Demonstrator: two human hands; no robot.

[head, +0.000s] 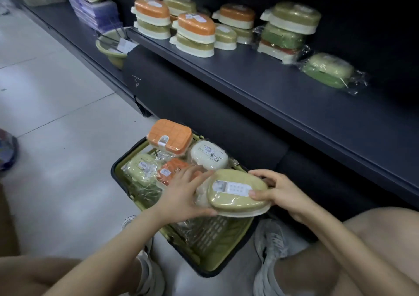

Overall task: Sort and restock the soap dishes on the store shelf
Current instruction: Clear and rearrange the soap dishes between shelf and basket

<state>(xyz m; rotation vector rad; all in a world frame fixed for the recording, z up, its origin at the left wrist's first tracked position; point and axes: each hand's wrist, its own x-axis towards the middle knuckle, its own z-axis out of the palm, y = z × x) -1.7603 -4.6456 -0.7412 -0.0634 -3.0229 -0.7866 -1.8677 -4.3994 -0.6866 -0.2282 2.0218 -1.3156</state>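
Note:
An olive-lidded soap dish [238,201] with a white label hovers over the green basket [204,248] on the floor. My left hand [181,193] grips its left end and my right hand [278,193] grips its right end, thumb on the label. Inside the basket lie an orange dish [170,137], a white one [208,155], a wrapped pale green one [140,168] and another orange one [169,171]. On the dark shelf [272,87] stand stacks of orange [195,27] and olive dishes [294,16], plus a lone wrapped green dish [328,71].
A green bowl [111,48] with a tag sits at the shelf's left end, with purple packs [95,12] stacked behind it. My knees and white shoes [269,241] flank the basket. Pale tiled floor [56,114] lies to the left.

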